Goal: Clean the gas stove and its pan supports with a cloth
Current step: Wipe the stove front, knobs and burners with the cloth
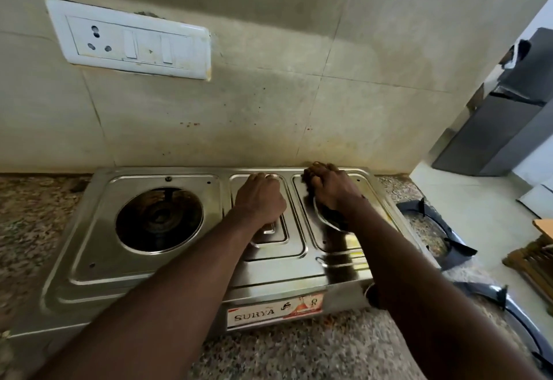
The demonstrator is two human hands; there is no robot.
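A stainless steel two-burner gas stove [98,230] stands on a granite counter against the tiled wall. Its left burner [158,219] is bare, with no pan support on it. My left hand [260,200] rests with curled fingers on the stove's middle panel and holds nothing. My right hand [332,188] presses down at the back right corner, over the right burner. A bit of dark cloth [308,174] shows under its fingers; most of it is hidden. Two black pan supports [443,242] [508,314] lie on the counter to the right of the stove.
A white switchboard with a socket [131,38] is on the wall at upper left. The speckled counter [30,215] runs left of and in front of the stove. A grey appliance [502,128] and a wooden object [532,260] stand beyond the counter's right edge.
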